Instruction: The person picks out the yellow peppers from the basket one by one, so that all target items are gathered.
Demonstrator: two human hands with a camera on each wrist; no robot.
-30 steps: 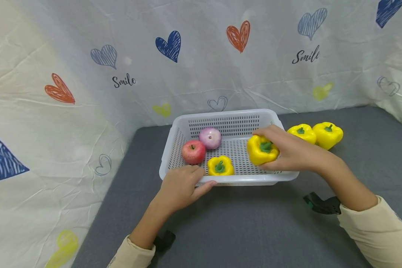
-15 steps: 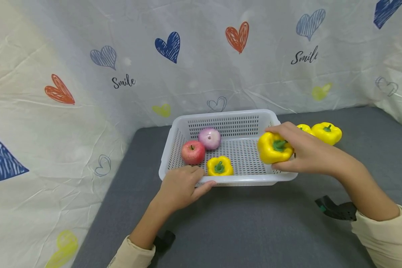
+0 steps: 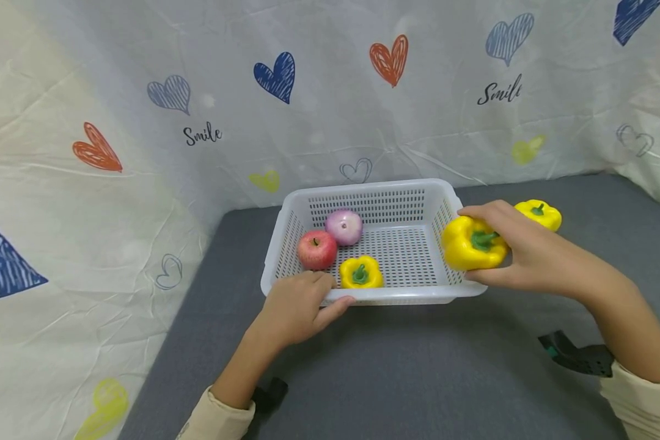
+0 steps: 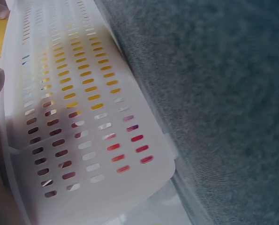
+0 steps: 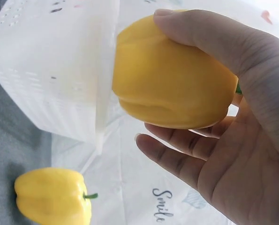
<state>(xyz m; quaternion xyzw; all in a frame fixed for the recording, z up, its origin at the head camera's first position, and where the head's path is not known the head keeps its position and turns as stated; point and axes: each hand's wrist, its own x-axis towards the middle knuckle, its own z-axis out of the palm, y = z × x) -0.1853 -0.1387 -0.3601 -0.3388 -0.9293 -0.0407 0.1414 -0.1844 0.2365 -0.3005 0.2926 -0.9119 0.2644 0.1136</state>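
Note:
My right hand [image 3: 528,247] holds a yellow bell pepper [image 3: 470,244] at the right end of a white perforated plastic basket [image 3: 390,297]. In the right wrist view, thumb and fingers grip the pepper [image 5: 172,70] level with the basket's rim. My left hand [image 3: 299,305] grips the near rim, its fingers over the inside and its thumb along the front. Inside the basket lie a red apple [image 3: 317,250], a purple onion [image 3: 344,227] and another yellow bell pepper [image 3: 361,272]. The left wrist view shows mostly the basket's slotted wall [image 4: 73,117].
Right of the basket, a yellow bell pepper [image 3: 540,214] rests on the grey cloth-covered table [image 3: 407,373]; my right hand hides its neighbour in the head view. A white curtain [image 3: 319,122] printed with hearts hangs behind the table.
My right hand has carried the held pepper rightward from over the basket's inside to its right rim, covering one of the peppers on the table. The left hand has stayed put.

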